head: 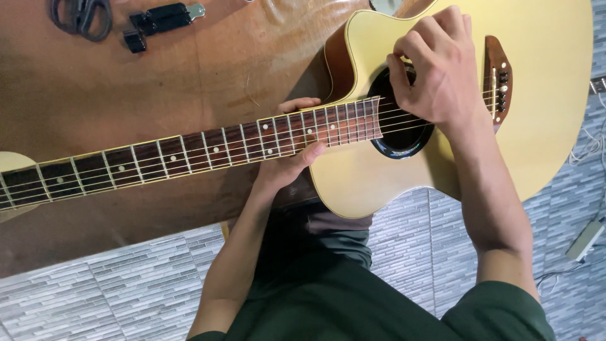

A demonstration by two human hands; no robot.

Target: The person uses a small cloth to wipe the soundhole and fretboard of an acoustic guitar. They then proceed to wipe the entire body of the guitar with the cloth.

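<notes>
- A pair of dark-handled scissors (81, 16) and a small black clip-like tool (158, 20) lie at the far edge of the brown wooden table (95, 88), well apart from the hands and out of the way of the instrument.
- A pale yellow acoustic guitar (543, 113) lies face up across the table, its dark fretboard (189, 155) running leftward over the wood and its body jutting past the near edge over the person's lap, which leaves both hands free.
- The left hand (287, 161) comes up from under the neck near the body joint, its fingers closed loosely around the neck with fingertips showing above the far edge and the thumb across the upper frets — seemingly to steady the guitar.
- The right hand (435, 69) hovers over the sound hole (404, 136), fingers curled together and pinched at the strings (461, 104) there; whether it grips a string or a small object cannot be told.
- The brown bridge (497, 76) sits just right of that hand.
- Below, a floor of grey, brick-patterned tiles (113, 297); a white power strip (586, 240) with cable lies at far right.
</notes>
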